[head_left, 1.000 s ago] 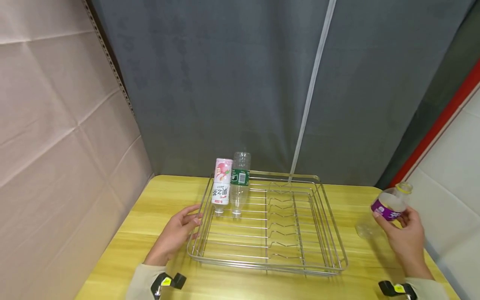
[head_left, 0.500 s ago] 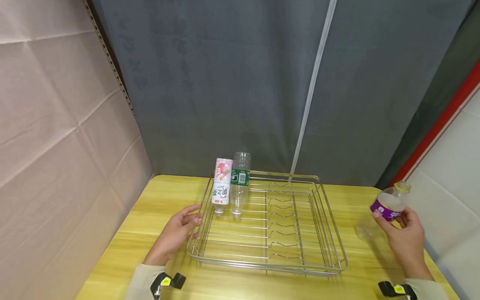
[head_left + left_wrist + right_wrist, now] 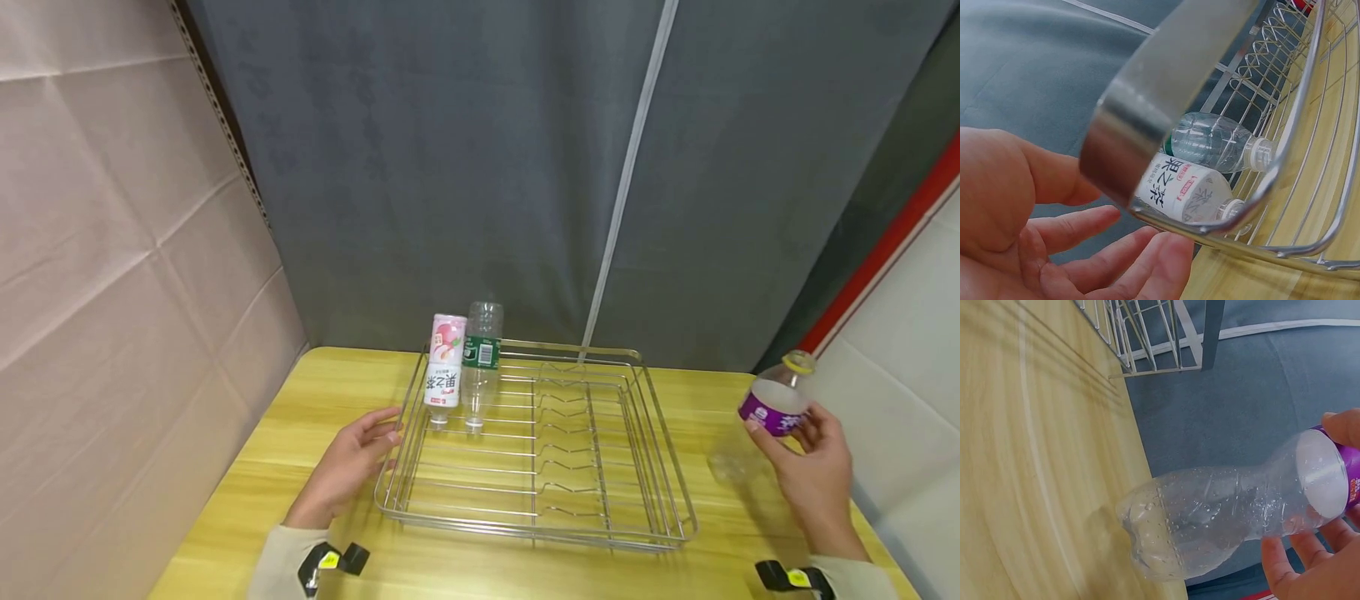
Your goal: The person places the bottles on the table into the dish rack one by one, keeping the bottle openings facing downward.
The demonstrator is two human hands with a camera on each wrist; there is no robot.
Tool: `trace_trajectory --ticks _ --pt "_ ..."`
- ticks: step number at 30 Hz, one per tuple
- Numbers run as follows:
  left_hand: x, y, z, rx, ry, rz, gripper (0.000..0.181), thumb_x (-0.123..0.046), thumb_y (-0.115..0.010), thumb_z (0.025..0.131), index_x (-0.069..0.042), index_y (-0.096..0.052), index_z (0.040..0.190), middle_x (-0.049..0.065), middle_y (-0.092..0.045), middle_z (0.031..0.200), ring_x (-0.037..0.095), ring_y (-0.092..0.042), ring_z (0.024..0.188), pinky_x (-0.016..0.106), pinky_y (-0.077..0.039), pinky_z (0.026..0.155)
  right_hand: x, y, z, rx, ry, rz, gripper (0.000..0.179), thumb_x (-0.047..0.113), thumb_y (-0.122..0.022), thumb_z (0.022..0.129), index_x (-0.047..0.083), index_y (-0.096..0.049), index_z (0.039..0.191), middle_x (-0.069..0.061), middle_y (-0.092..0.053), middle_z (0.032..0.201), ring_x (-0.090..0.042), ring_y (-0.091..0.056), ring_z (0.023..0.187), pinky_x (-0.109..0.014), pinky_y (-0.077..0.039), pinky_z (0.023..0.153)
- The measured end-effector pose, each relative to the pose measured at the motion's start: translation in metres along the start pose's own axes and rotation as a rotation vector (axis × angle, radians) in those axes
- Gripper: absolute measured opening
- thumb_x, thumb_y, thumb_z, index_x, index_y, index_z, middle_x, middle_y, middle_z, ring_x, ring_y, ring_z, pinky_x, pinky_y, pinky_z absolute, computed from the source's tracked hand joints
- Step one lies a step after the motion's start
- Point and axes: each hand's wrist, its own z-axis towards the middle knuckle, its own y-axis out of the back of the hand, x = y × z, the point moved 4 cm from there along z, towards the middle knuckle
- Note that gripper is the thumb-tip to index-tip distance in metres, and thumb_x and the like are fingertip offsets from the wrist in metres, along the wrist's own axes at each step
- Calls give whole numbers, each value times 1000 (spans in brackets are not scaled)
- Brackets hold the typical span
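Observation:
At the right of the head view, my right hand (image 3: 813, 467) grips a clear plastic bottle (image 3: 1204, 519) around its purple label (image 3: 768, 415). This bottle leans, yellow-ringed neck up, and droplets cling inside it. My left hand (image 3: 348, 467) is at the left side of the wire rack (image 3: 540, 533), its fingertips right at the rim with the fingers loosely spread. Upside down in the rack's back left corner stand a pink and white bottle (image 3: 444, 367) and a clear bottle with a green label (image 3: 482, 375), side by side, necks down.
The rack sits on a yellow wood-grain table (image 3: 300, 400). A grey curtain (image 3: 450, 167) hangs behind, a pale cloth wall (image 3: 135, 250) closes the left, and a white panel (image 3: 907, 350) with a red edge borders the right.
The bottle in my right hand has tipped slightly more upright, its neck shifting a little left and up. My left hand and the rack have barely moved.

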Motion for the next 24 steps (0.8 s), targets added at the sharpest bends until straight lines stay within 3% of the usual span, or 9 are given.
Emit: trace_trajectory --ticks 3,9,15,20,24 --pt "0 2 1 0 -6 7 51 -14 -59 108 -9 -47 158 26 -50 157 45 -54 141 48 -61 104 5 -1 -2 3 8 24 81 24 -80 95 25 -35 163 1 -52 153 -2 -51 124 5 -45 79" --pt "-1 8 0 -14 -18 66 52 -21 -61 108 -10 -47 157 21 -54 156 42 -56 140 50 -56 111 14 -1 -7 0 59 35 75 20 -83 93 20 -44 158 15 -57 135 3 -52 114 5 -46 78" --pt "-7 9 -5 -25 -34 67 52 -23 -62 108 -9 -47 156 18 -55 155 38 -57 140 46 -54 114 25 -1 -16 43 147 -24 75 25 -81 95 21 -46 160 7 -59 144 8 -51 113 5 -46 78" --pt "-15 9 -11 -29 -47 69 51 -24 -62 108 -9 -48 156 19 -54 155 37 -57 140 43 -56 111 39 0 -21 60 231 -1 74 17 -82 94 20 -47 160 18 -59 135 11 -53 109 3 -48 81" --pt "-20 8 -14 -25 -61 69 50 -23 -61 109 -10 -48 155 19 -54 155 36 -57 140 40 -57 110 50 0 -27 75 288 7 76 12 -83 93 20 -48 160 19 -61 139 12 -54 111 2 -49 83"
